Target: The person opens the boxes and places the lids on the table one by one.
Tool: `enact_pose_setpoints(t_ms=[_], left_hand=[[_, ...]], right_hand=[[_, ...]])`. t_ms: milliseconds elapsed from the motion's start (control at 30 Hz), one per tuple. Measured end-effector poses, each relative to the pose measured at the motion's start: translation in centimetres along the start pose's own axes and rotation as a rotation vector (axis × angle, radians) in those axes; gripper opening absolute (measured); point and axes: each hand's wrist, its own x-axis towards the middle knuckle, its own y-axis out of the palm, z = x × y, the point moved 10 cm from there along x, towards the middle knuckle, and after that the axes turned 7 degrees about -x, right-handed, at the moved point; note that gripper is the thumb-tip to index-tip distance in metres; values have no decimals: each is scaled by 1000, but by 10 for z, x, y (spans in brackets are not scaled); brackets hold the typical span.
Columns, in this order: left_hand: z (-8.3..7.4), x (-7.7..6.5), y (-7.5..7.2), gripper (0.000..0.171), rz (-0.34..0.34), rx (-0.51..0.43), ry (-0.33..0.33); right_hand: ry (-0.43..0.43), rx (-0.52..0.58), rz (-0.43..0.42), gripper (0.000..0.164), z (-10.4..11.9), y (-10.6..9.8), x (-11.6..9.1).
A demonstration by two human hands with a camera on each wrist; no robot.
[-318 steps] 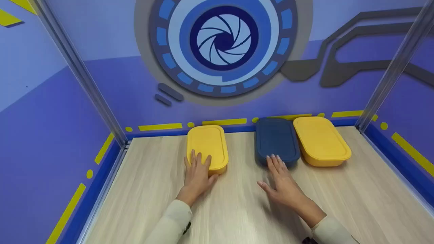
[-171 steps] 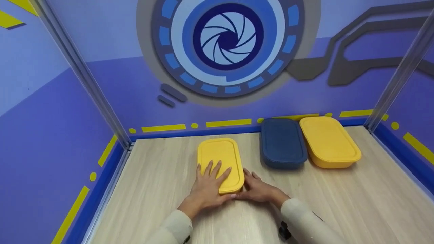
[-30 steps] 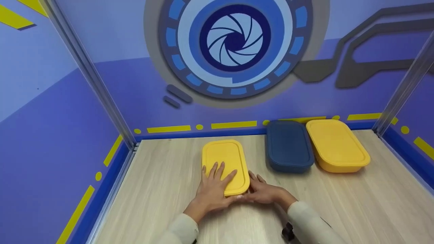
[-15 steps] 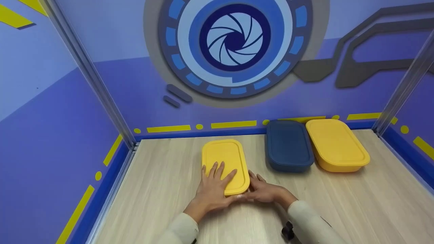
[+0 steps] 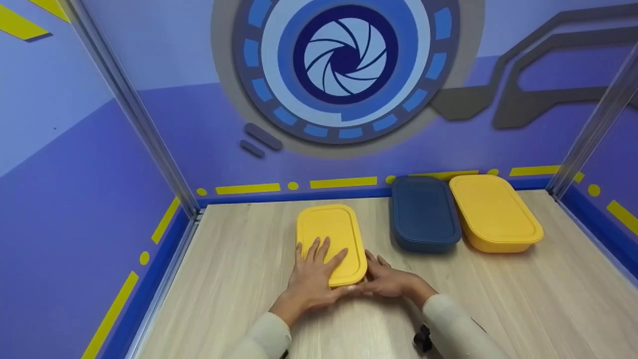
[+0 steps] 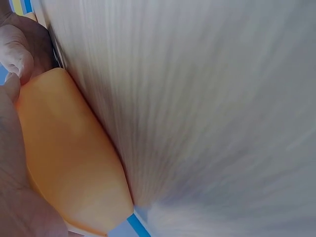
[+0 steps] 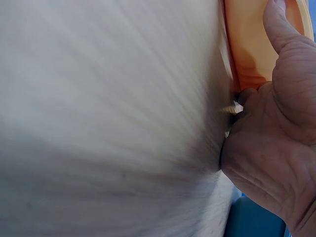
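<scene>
A yellow lidded lunch box [image 5: 329, 224] lies flat on the wooden table in the head view, its lid on. My left hand [image 5: 313, 279] rests over the near left part of the lid, fingers spread and straight, thumb along the near edge. At the near right corner, my right hand [image 5: 391, 282] holds the box, thumb in front and fingers against the right side. The two thumbs meet at the near edge. The left wrist view has the box's orange-looking side wall [image 6: 74, 153]; the right wrist view shows my right thumb [image 7: 281, 27] against the near wall.
A navy lidded lunch box [image 5: 425, 214] and a second yellow lunch box [image 5: 496, 212] stand side by side near the back wall, to the right. Purple panels with metal corner posts [image 5: 134, 109] enclose the table [image 5: 234, 279] at the back and sides.
Since the oldest frame, the left yellow box has come nearer and slightly right under my left hand. My right hand left the navy box for its corner. Over the last second, nothing visibly moved.
</scene>
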Motion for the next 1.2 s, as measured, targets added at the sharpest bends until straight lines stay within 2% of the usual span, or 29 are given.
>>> enact_pose_setpoints(t_ms=[500,800,1200], left_hand=[[0,-1,0,92,-22,-38,-6],[1,-1,0,94,-33,-44,-14],[1,-1,0,93,-14,-41,-11]], right_hand=[[74,14,8,117,-8,2,0],[30,-15,-4,115,-3,1,0],[51,3,-2,116,-4,1,-1]])
